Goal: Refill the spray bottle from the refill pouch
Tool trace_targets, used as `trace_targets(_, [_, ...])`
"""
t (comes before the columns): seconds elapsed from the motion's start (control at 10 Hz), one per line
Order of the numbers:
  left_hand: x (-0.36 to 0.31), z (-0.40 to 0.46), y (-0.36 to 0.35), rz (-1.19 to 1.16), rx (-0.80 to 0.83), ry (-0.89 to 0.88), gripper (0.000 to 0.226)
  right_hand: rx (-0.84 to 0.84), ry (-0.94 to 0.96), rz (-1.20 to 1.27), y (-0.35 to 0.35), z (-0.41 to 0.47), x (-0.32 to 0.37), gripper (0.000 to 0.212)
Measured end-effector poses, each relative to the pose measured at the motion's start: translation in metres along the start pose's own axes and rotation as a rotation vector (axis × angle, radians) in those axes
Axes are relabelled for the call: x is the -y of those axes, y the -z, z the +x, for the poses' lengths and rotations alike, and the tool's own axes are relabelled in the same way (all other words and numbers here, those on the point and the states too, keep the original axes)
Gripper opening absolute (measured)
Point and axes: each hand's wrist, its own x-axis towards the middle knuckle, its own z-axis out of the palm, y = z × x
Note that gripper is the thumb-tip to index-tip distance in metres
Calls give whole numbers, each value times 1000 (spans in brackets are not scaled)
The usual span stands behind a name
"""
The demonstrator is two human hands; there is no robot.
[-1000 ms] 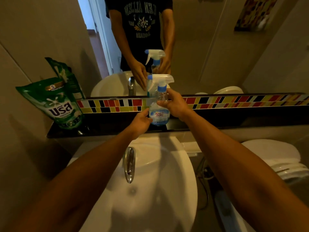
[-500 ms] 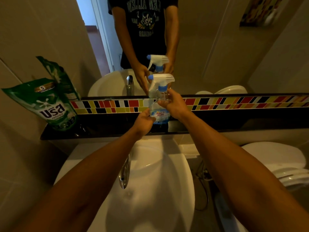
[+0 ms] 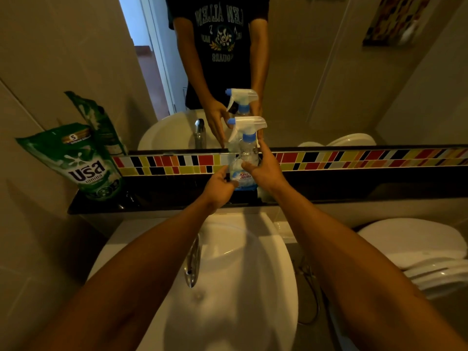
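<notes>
A clear spray bottle with a white trigger head and a blue collar stands upright on the black ledge under the mirror. My right hand wraps its right side near the shoulder. My left hand touches its lower left side with the fingers curled against the label. The green refill pouch stands at the ledge's left end, leaning against the wall, well left of both hands.
A white sink with a chrome tap lies below the ledge. A toilet stands at the right. The mirror above a strip of coloured tiles reflects a person, the bottle and the hands.
Both hands stay on the bottle, which stands at the same spot on the ledge. The camera has tilted up slightly, shifting the whole scene down.
</notes>
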Motion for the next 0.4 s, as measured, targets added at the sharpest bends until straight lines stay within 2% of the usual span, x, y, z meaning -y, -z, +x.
trace_targets(0.1, [-6,-9,11,185,-69,-13,61,-77,7,25,-1,-12,3,73])
trace_targets(0.2, [-16,-22,33,431,-123,-41,64,-229,-12,104,-4,-30,14,62])
trace_targets(0.3, [-37,-35,62,548,-125,-147,57,-331,92,190,-4,-52,36,53])
trace_targets(0.4, [-66,-49,91,651,-138,-256,43,-388,274,225,2,-77,70,48])
